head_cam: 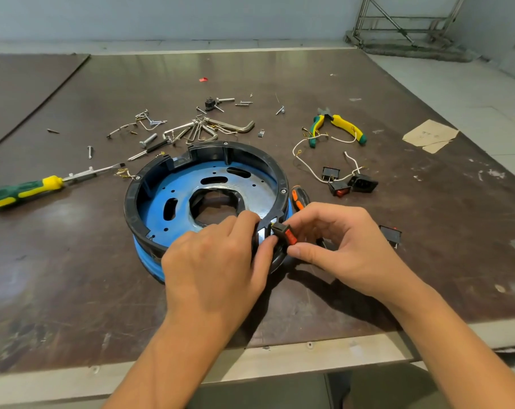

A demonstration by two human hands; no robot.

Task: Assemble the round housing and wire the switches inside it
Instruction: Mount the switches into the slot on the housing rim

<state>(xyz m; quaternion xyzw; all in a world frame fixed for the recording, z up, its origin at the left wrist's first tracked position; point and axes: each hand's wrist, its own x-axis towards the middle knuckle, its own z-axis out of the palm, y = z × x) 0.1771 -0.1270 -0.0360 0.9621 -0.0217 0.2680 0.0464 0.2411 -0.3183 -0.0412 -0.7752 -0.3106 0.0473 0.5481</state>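
**A:** What does the table (73, 276) carry?

**B:** It's a dark brown board. The round housing (131, 196) lies flat near its middle, a black ring on a blue plate with slots and a central opening.

**A:** And the hands?

**B:** The left hand (215, 261) grips the housing's near rim. Its fingers curl over the top and its thumb is outside, with the tip touching a red rocker switch (287, 236). The right hand (347, 246) pinches that switch between thumb and forefinger, right against the rim's outer wall at the near right. Its other fingers are loosely curled.

**A:** Tools?

**B:** There's a green-and-yellow screwdriver (23, 190) at far left, matching pliers (339, 125) at back right, and hex keys (203, 129) just behind the housing.

**A:** Anything smaller?

**B:** Wired switches (339, 187) and a black socket (363, 183) lie right of the housing. A loose switch (390, 234) sits beside the right hand. Screws (89, 151) are scattered behind the housing.
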